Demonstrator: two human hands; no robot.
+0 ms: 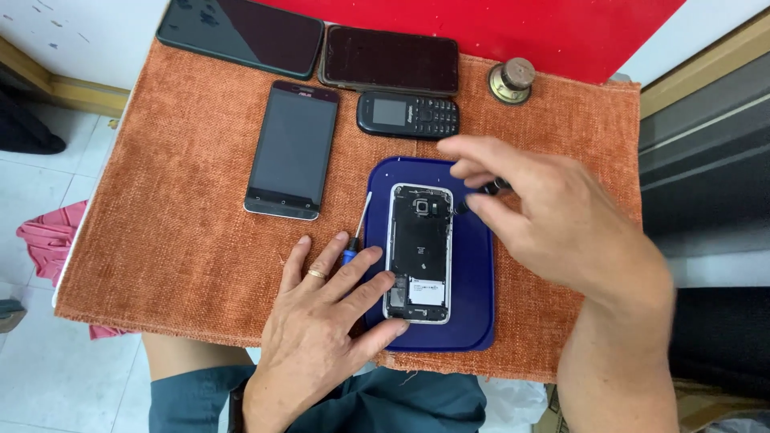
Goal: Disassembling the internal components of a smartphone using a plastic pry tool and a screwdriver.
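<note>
An opened smartphone [418,252] with its back cover off lies upright on a dark blue mat [473,281]. My left hand [325,321] rests flat beside it, fingertips touching the phone's lower left edge. A small screwdriver [357,228] with a blue handle lies under my left fingers. My right hand [553,216] hovers over the mat's upper right and pinches a thin black tool [487,190] whose tip points at the phone's top right corner.
An orange woven cloth [184,232] covers the table. On it lie a black smartphone [293,150], two larger dark phones [241,32] [391,60], a small keypad phone [408,115] and a round metal part [512,78]. Pink fabric [48,236] hangs at the left.
</note>
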